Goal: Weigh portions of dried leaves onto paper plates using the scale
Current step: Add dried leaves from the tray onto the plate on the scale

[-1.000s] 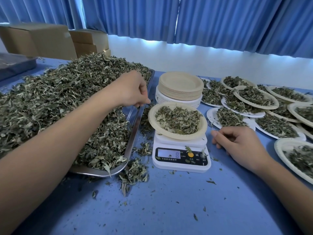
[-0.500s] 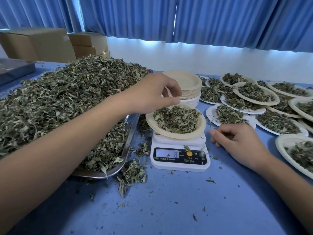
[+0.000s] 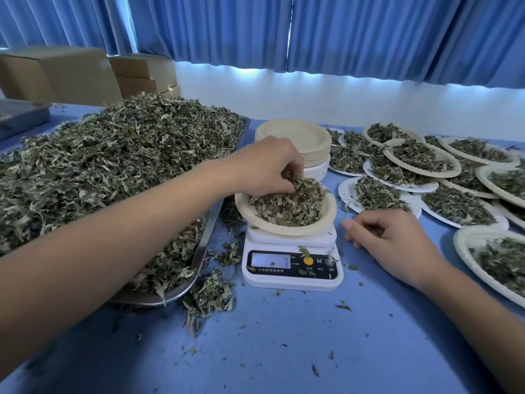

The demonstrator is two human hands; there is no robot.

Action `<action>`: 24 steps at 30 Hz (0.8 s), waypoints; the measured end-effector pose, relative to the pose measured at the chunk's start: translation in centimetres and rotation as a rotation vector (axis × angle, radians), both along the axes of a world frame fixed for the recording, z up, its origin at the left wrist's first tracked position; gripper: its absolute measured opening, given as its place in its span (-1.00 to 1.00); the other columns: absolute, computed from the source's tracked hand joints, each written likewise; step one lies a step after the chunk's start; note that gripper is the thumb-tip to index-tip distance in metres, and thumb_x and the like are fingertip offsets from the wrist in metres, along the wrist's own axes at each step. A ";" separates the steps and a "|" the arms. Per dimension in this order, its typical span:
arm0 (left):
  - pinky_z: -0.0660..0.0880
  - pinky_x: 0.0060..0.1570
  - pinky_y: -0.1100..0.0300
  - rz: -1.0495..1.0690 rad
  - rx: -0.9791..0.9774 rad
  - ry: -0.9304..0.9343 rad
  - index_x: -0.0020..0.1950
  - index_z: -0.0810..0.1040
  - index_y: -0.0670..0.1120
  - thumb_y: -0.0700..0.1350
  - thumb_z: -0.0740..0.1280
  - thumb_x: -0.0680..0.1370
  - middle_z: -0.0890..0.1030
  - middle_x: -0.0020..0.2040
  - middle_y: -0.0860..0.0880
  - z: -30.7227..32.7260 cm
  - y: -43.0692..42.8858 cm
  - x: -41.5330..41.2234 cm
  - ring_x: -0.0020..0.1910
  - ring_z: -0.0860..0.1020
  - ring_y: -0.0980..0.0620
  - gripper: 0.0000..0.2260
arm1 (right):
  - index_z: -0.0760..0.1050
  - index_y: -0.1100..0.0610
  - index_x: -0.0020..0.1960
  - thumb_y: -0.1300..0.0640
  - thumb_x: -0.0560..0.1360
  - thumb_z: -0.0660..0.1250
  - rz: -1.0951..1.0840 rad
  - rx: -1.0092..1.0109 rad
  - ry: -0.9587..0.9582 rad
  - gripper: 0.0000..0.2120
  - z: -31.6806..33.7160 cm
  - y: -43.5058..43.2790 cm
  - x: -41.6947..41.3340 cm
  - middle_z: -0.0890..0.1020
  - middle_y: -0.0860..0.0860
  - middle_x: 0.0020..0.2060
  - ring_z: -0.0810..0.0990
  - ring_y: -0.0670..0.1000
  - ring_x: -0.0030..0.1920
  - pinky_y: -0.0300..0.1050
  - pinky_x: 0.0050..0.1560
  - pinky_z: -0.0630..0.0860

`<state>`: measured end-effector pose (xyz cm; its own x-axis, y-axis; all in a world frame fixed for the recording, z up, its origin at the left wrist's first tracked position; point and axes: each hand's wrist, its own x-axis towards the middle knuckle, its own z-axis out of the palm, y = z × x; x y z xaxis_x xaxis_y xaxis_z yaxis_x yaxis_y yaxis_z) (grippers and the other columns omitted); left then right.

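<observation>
While the left hand (image 3: 267, 166) hangs over the paper plate (image 3: 284, 230) on the scale (image 3: 292, 263), its fingers are curled down and pinch a tuft of dried leaves at the far-left side of the portion. Whether the tuft is being dropped in or lifted out cannot be told. From the head camera, the plate sits squarely on the scale's white platform and is already well filled. The display (image 3: 271, 260) is lit, but its figure is too blurred to read with confidence.

The right hand (image 3: 389, 240) rests on the blue table (image 3: 284, 351) just to the right of the scale, fingers loosely curled and holding nothing. The big heap of leaves (image 3: 113, 166) fills the metal tray (image 3: 203, 251) on the left, with scraps spilled near its corner. A stack of empty plates (image 3: 295, 137) stands behind the scale, and many filled plates (image 3: 420, 155) overlap on the right.

The step in hand looks like fine trimming of the portion to its target weight (a matter of a few leaves). The next move probably calls for taking the hand clear of the plate so the reading settles, then passing the plate to the filled ones.
</observation>
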<state>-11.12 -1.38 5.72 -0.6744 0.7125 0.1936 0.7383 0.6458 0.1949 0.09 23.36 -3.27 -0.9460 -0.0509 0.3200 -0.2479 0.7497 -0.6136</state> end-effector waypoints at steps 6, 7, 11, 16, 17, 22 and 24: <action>0.42 -0.16 0.50 -0.001 0.172 -0.077 0.03 0.70 -0.07 -0.10 0.54 0.47 0.65 -0.14 0.14 0.8 -1.6 0.0 -0.21 0.55 0.33 -0.84 | 0.62 -0.03 -0.30 -0.11 0.60 0.32 0.000 0.000 -0.013 -0.66 0.0 -0.1 0.0 0.62 0.01 -0.44 0.37 -0.07 -0.53 -0.31 -0.45 0.32; 0.44 -0.15 0.47 -0.002 0.215 -0.115 0.02 0.70 -0.08 -0.09 0.55 0.47 0.66 -0.15 0.13 0.9 -1.8 0.0 -0.24 0.55 0.33 -0.84 | 0.61 -0.03 -0.30 -0.11 0.60 0.32 0.002 0.002 -0.012 -0.66 0.0 -0.1 0.0 0.62 0.02 -0.45 0.37 -0.07 -0.53 -0.31 -0.45 0.32; 0.54 -0.06 0.26 0.012 0.328 -0.188 -0.04 0.70 -0.12 -0.10 0.55 0.47 0.71 -0.13 0.01 0.8 -2.4 0.0 -0.16 0.65 0.11 -0.86 | 0.61 -0.02 -0.30 -0.11 0.60 0.32 0.004 0.006 -0.006 -0.65 0.0 -0.1 0.0 0.60 0.03 -0.46 0.36 -0.06 -0.53 -0.29 -0.44 0.31; 0.56 -0.02 0.23 0.062 0.381 -0.196 0.04 0.74 -0.10 -0.10 0.55 0.47 0.73 -0.14 0.06 0.9 -2.5 0.0 -0.11 0.68 0.03 -0.83 | 0.61 -0.02 -0.29 -0.11 0.61 0.32 0.001 0.016 0.002 -0.66 -0.1 0.0 0.0 0.61 0.02 -0.45 0.37 -0.07 -0.53 -0.29 -0.44 0.31; 0.54 -0.09 0.28 0.060 0.390 -0.205 0.03 0.74 -0.07 -0.10 0.54 0.48 0.71 -0.21 0.16 0.9 -2.5 0.0 -0.19 0.67 0.11 -0.85 | 0.61 -0.02 -0.29 -0.11 0.61 0.32 0.001 0.013 0.003 -0.66 -0.1 0.0 -0.1 0.61 0.01 -0.45 0.37 -0.07 -0.52 -0.30 -0.44 0.31; 0.43 -0.26 0.34 0.035 0.496 -0.257 -0.07 0.75 -0.10 -0.13 0.51 0.51 0.65 -0.37 0.15 0.9 -2.7 -0.1 -0.41 0.49 0.27 -0.94 | 0.62 -0.03 -0.29 -0.09 0.61 0.33 0.001 0.009 0.006 -0.67 -0.1 0.0 -0.1 0.62 -0.02 -0.44 0.38 -0.08 -0.52 -0.32 -0.44 0.32; 0.52 -0.21 0.19 0.037 0.515 -0.269 -0.06 0.74 -0.14 -0.15 0.50 0.52 0.68 -0.32 0.03 0.9 -2.8 -0.2 -0.37 0.56 0.17 -0.93 | 0.62 -0.03 -0.30 -0.08 0.61 0.34 0.000 0.004 0.007 -0.67 -0.1 -0.1 -0.1 0.63 -0.02 -0.44 0.38 -0.09 -0.52 -0.32 -0.44 0.32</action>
<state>-11.28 -4.23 6.59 -0.7702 0.5471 0.3279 0.5984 0.4420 0.6682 0.04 23.31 -3.34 -0.9439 -0.0523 0.3260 -0.2519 0.7523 -0.6088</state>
